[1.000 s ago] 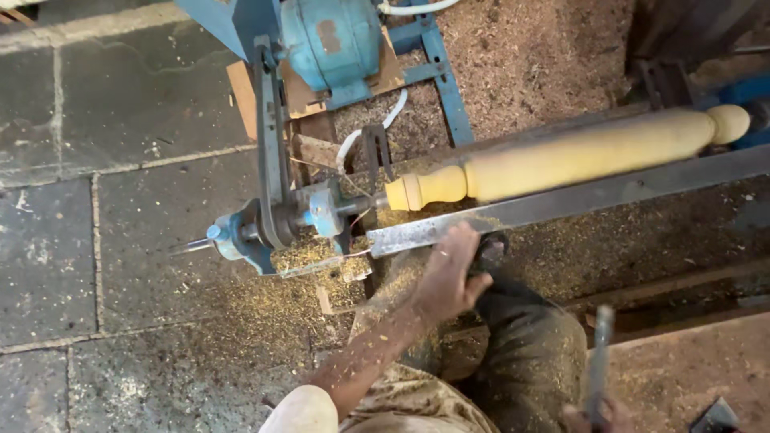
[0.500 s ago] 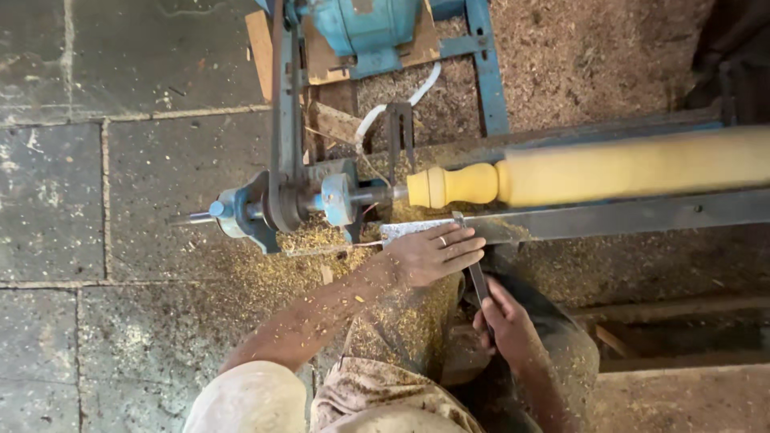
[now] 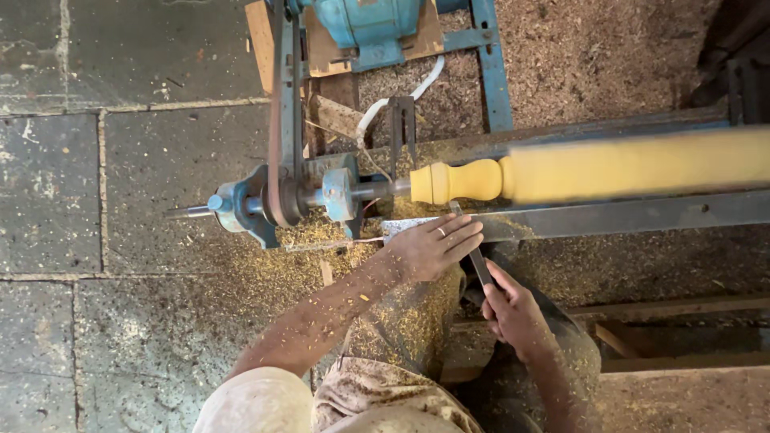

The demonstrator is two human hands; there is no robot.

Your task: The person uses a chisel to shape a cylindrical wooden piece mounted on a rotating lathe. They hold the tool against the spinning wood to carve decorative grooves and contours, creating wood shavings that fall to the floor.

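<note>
- Head view, looking straight down: the left hand (image 3: pixel 433 244) lies flat with fingers stretched out, pressing on the chisel (image 3: pixel 473 248) where it crosses the metal tool rest (image 3: pixel 642 215).
- The right hand (image 3: pixel 513 313) is closed around the lower end of the chisel; the handle is hidden inside the fist.
- The chisel's tip reaches up to the narrow neck of the yellow wooden spindle (image 3: pixel 593 170), just right of its rounded bead; the exact contact point is too small to make out.
- The spindle lies horizontally across the lathe, blurred along its thick part, and is cut off by the right edge.
- Its left end meets the blue headstock (image 3: pixel 321 196), which a dark drive belt (image 3: pixel 277 104) crosses; the belt runs up to a blue motor (image 3: pixel 373 24) cut off at the top.
- The person's lap and forearm are dusted with shavings; the right forearm leaves the frame at the bottom.
- Sawdust (image 3: pixel 609 48) covers the ground under and behind the lathe.
- To the left lies a grey stone-slab floor (image 3: pixel 96 216).
- A dark shape at the top right corner cannot be identified.
</note>
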